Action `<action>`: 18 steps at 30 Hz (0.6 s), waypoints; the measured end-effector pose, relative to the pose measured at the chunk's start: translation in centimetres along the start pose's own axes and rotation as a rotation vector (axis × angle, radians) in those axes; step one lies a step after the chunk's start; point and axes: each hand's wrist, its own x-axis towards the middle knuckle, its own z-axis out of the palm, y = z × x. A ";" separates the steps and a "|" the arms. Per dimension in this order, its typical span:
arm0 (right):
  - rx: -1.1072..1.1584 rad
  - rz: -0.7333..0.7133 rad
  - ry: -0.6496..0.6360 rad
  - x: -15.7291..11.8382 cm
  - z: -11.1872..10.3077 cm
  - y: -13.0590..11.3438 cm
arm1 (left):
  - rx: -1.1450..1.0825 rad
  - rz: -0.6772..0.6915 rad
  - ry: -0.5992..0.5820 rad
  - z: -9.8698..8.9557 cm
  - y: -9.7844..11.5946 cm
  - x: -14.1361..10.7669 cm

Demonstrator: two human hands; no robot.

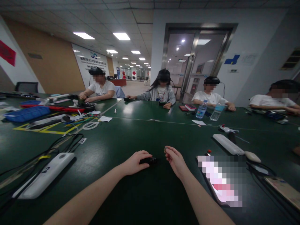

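My left hand [136,163] rests on the dark green table with its fingers and thumb closed round a small black object [151,160]; its far end sticks out to the right, and its kind is unclear. To the right of it, my right hand [175,161] is raised a little, thumb and forefinger pinched on a tiny greyish piece [165,149] too small to name. A short gap separates that piece from the black object. Right of my right forearm lies a phone [217,187] with a lit, blurred-out screen.
A white power strip [47,175] with black cables lies at left, another power strip [227,144] at right. Beyond are a blue tray [27,114], loose wires, a coiled white cable [91,125] and two water bottles [201,109]. Several people with headsets sit across the table.
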 end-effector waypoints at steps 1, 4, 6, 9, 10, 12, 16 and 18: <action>0.018 0.005 -0.005 0.0 0.0 0.0 | 0.000 0.000 0.001 0.0 0.0 0.0; 0.068 0.020 -0.007 0.0 -0.1 0.0 | 0.001 -0.006 -0.002 -0.1 0.2 0.0; 0.072 0.023 -0.008 -0.1 -0.1 0.0 | -0.001 -0.005 -0.005 -0.1 0.3 0.0; 0.059 0.020 -0.015 0.0 -0.1 0.1 | -0.001 -0.006 -0.003 -0.2 0.5 -0.1; 0.052 0.018 -0.019 0.0 -0.1 0.1 | 0.000 -0.008 -0.001 -0.3 0.6 -0.1; 0.035 0.013 -0.018 0.0 -0.1 0.0 | 0.004 -0.008 0.004 -0.3 0.8 -0.2; 0.059 0.013 -0.011 0.0 -0.2 -0.1 | 0.015 -0.006 0.010 -0.3 0.8 -0.2; 0.095 0.021 -0.011 0.0 -0.1 -0.1 | 0.015 -0.005 0.014 -0.3 0.7 -0.2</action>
